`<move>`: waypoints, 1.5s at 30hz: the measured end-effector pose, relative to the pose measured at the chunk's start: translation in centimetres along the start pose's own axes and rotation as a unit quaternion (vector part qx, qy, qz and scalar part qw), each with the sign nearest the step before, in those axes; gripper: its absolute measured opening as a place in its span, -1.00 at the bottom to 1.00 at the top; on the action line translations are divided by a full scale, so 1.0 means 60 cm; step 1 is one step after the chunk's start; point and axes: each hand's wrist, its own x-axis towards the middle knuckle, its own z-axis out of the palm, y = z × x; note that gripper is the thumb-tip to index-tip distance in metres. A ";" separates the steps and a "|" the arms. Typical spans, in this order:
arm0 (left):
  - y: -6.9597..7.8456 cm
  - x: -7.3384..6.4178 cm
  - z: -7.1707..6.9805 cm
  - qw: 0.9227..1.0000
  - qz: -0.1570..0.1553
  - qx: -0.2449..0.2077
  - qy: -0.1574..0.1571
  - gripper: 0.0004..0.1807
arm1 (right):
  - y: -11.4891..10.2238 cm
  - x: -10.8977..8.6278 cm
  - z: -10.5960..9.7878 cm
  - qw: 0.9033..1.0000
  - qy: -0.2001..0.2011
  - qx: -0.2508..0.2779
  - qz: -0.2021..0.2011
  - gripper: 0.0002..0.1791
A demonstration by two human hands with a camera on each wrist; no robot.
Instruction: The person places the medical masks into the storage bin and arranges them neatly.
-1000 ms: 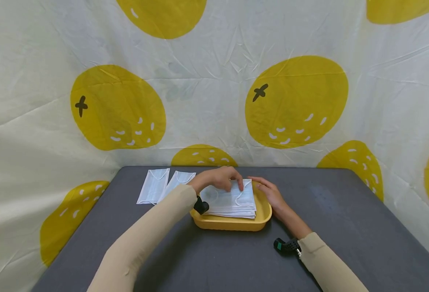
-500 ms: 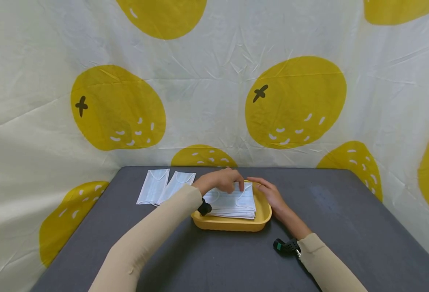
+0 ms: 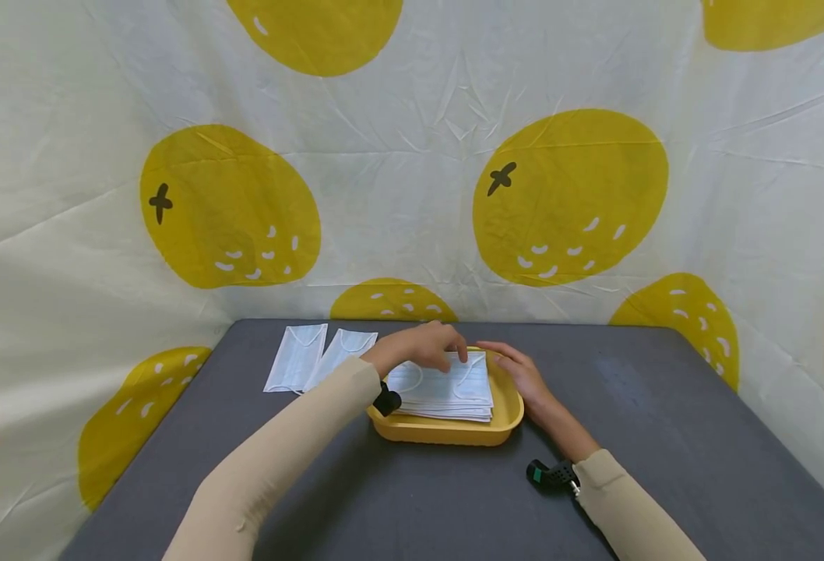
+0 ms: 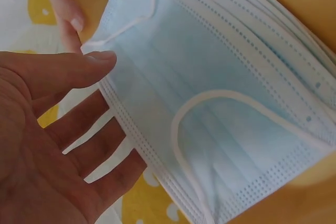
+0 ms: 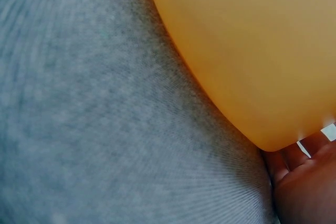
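A stack of pale blue pleated face masks [image 3: 447,393] with white ear loops lies in a shallow yellow tray [image 3: 447,434]. My left hand [image 3: 422,345] is at the far edge of the stack. In the left wrist view its thumb [image 4: 97,65] is over the top mask's edge, while the other fingers [image 4: 97,148] extend, spread, behind that edge; their tips are hidden. My right hand [image 3: 524,378] holds the tray by its far right corner, fingers along the outside and thumb at the rim. The right wrist view shows the tray's outer wall [image 5: 252,61] against those fingers.
Two more face masks, one at the far left [image 3: 296,358] and another beside it [image 3: 345,349], lie flat on the dark grey table [image 3: 636,421]. A white curtain [image 3: 398,195] with yellow fruit shapes hangs behind. Black straps are on both wrists.
The far edge of the mask stack has come down slightly, and the top mask lies flatter under my left hand. My right hand stays on the tray.
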 end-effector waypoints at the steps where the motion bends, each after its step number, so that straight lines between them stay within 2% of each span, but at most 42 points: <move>1: -0.002 0.000 -0.001 1.000 0.002 0.000 0.002 -0.63 | -0.001 0.000 0.000 1.000 -0.001 0.001 0.002 -0.59; 12: -0.013 -0.003 0.000 1.000 0.002 0.011 -0.006 -0.66 | 0.001 0.007 -0.005 1.000 -0.008 0.007 0.017 -0.58; 21: -0.013 -0.013 -0.020 0.999 0.024 -0.015 0.032 -0.66 | -0.003 0.012 -0.005 1.000 -0.006 0.006 0.009 -0.58; 28: -0.024 -0.038 -0.033 0.995 0.037 -0.067 0.069 -0.69 | -0.004 0.012 -0.003 1.000 -0.010 0.018 0.014 -0.58; 34: -0.040 -0.071 -0.035 0.982 0.055 -0.133 0.126 -0.69 | -0.003 0.012 -0.006 1.000 -0.005 0.016 0.014 -0.58; 40: -0.063 -0.110 -0.024 0.960 0.031 -0.203 0.190 -0.73 | -0.005 0.008 -0.008 1.000 -0.010 0.018 0.013 -0.58; 45: -0.090 -0.142 -0.014 0.944 0.013 -0.236 0.232 -0.75 | -0.007 0.006 -0.008 1.000 -0.010 0.017 0.010 -0.58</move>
